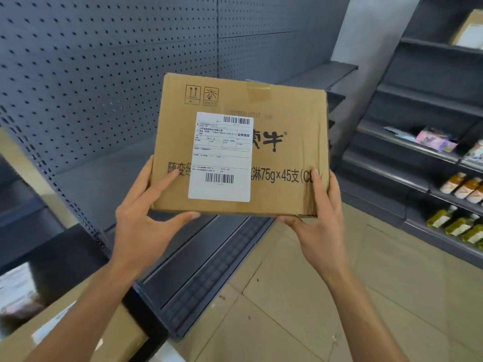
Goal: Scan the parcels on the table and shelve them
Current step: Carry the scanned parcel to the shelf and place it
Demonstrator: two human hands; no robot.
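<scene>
I hold a brown cardboard parcel (285, 121) up in front of me with both hands. A white shipping label (220, 158) with two barcodes faces me, over black printed lettering. My left hand (141, 218) grips the parcel's lower left corner, thumb under the bottom edge and a finger lying on the front face. My right hand (317, 218) grips the lower right corner, thumb on the front and fingers underneath. The parcel hangs in the air before a grey shelf board (109, 178) backed by perforated panel.
A grey base shelf (209, 259) runs low in front of me. Shelves on the right carry bottles (462, 189), packets (435, 139) and a box (469, 30) up high. Another cardboard box (78, 333) lies at bottom left. Beige floor tiles (300, 296) lie below.
</scene>
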